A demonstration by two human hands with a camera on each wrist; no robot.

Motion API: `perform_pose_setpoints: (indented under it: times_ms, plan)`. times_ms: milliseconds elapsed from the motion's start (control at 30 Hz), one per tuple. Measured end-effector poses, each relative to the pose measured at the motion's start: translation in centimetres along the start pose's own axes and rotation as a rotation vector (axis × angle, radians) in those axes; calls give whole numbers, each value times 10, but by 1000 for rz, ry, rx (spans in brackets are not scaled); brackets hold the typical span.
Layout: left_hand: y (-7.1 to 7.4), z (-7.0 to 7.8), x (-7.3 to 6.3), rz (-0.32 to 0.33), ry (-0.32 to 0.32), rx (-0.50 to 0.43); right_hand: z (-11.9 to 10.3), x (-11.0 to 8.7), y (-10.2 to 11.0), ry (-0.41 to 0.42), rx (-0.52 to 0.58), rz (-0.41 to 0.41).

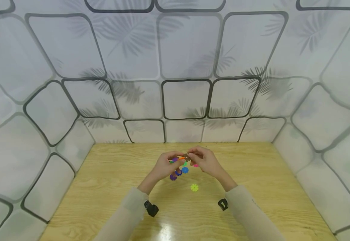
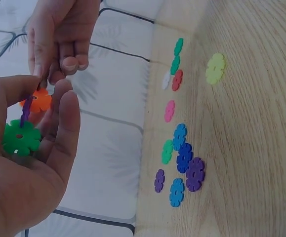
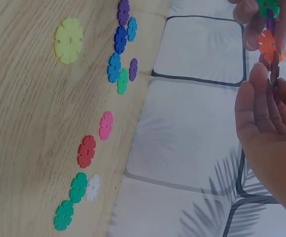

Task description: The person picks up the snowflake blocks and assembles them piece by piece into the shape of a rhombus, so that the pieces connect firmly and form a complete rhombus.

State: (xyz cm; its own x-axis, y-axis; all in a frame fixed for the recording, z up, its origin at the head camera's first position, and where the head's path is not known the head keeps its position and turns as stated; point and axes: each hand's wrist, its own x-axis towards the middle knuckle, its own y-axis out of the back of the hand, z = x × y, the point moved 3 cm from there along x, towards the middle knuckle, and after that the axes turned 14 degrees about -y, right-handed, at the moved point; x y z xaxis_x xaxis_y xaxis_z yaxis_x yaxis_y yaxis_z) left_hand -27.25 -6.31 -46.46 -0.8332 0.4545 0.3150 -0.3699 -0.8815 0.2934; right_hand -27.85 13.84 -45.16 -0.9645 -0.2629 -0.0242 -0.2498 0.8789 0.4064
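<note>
My left hand (image 1: 164,165) holds a small chain of interlocking plastic flower discs. In the left wrist view the chain has a green disc (image 2: 21,137) near the palm, a purple disc (image 2: 26,109) seen edge-on, and an orange disc (image 2: 41,100) at the fingertips. Opposite it, my right hand (image 1: 206,162) pinches a brown flower disc (image 3: 274,71) between thumb and fingers. That brown disc meets the edge of the orange one, its slot partly hidden by fingers. Both hands are raised over the table, fingertips close together.
Loose flower discs lie on the wooden table (image 1: 108,187) beneath the hands. A yellow disc (image 1: 194,187) sits nearest me. Blue and purple discs cluster to the left; pink (image 3: 105,125), red (image 3: 86,151), white (image 3: 93,187) and green ones spread rightward. Patterned cloth (image 1: 187,100) walls the table's back and sides.
</note>
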Motion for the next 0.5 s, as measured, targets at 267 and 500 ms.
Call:
perform_pose_setpoints:
  times_ms: [267,500]
  plan:
    - [-1,-2,0,38,5,-57,7,-3,8,22,-36,37]
    - [1,-4,-1,60,18,-99,33,-4,16,-2,-74,79]
